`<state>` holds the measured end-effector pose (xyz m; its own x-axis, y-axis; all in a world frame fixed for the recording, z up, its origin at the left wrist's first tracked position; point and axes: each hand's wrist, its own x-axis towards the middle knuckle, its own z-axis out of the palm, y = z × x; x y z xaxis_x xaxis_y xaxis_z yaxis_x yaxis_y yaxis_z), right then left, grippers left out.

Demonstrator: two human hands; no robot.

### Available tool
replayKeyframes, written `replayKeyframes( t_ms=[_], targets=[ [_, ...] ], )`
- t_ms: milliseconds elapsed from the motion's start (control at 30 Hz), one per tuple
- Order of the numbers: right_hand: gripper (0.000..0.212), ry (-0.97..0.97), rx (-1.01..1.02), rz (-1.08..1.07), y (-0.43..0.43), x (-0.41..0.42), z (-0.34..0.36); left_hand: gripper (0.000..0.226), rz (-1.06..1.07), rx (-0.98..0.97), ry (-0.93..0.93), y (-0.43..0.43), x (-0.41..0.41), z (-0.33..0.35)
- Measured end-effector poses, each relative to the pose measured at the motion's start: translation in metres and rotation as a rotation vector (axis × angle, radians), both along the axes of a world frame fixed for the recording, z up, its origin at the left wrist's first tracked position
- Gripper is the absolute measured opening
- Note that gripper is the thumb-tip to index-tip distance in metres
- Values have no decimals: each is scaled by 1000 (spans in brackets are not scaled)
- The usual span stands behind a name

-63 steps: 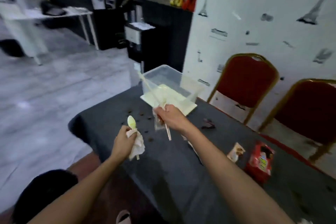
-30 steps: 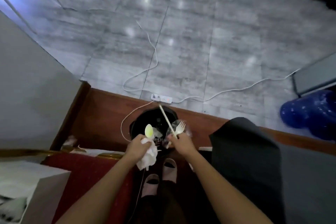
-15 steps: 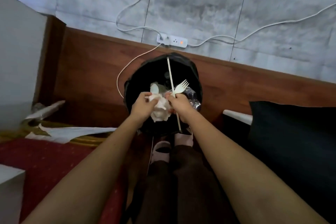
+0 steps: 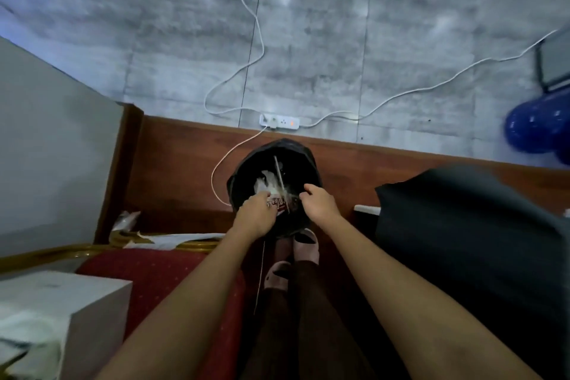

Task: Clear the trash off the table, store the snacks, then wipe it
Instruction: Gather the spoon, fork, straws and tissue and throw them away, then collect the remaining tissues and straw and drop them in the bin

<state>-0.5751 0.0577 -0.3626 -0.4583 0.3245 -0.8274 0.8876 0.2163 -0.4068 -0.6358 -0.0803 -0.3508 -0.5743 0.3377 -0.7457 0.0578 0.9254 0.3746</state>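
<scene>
A black bin lined with a bag [image 4: 303, 155] stands on the floor in front of my feet. Inside it lie a crumpled white tissue [image 4: 266, 181], a pale chopstick [image 4: 279, 174] leaning upright, and a red-and-white wrapper [image 4: 278, 204]. My left hand [image 4: 255, 216] hangs over the bin's near left rim, fingers pointing down and spread, with nothing in them. Over the near right rim, my right hand [image 4: 320, 203] has loosely curled fingers and nothing visible in its grip. The dark-clothed table [image 4: 468, 225] shows only a corner at the right.
A white power strip [image 4: 279, 121] and its cables lie on the grey floor beyond the bin. A red chair seat [image 4: 160, 281] with a gold frame is at my left, with a white box [image 4: 61, 302] on it. A blue balloon [image 4: 536, 126] sits at far right.
I turned from the table to the bin. Both hands have let go: the tissue and spoon from the left, and the chopsticks and fork from the right, have dropped into the bin.
</scene>
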Motion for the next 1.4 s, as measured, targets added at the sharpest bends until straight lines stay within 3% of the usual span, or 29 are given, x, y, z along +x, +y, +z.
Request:
replayKeyframes(
  t_ms=[133, 300, 500, 700, 900, 1067, 1233, 1400],
  targets=[
    [49, 118, 189, 196, 4, 24, 87, 43, -242, 47, 154, 12, 15, 81],
    [54, 182, 463, 208, 16, 77, 175, 53, -546, 144, 365, 41, 45, 154],
    [56, 191, 848, -16, 30, 206, 258, 53, -858, 432, 607, 109, 129, 223],
    [56, 66, 1044, -486, 15, 377, 312, 52, -1233, 797, 703, 157, 271, 270],
    [56, -115, 1070, -871, -44, 532, 326, 54, -1608, 920, 612, 152, 424, 279],
    [54, -177, 1053, -1175, -135, 648, 321, 53, -1801, 994, 505, 108, 546, 278],
    [51, -367, 1066, -1327, -232, 773, 314, 56, -2064, 1036, 382, 41, 663, 274],
    [30, -578, 1032, -1477, -314, 866, 307, 44, -2250, 1055, 257, -28, 753, 268]
  ],
)
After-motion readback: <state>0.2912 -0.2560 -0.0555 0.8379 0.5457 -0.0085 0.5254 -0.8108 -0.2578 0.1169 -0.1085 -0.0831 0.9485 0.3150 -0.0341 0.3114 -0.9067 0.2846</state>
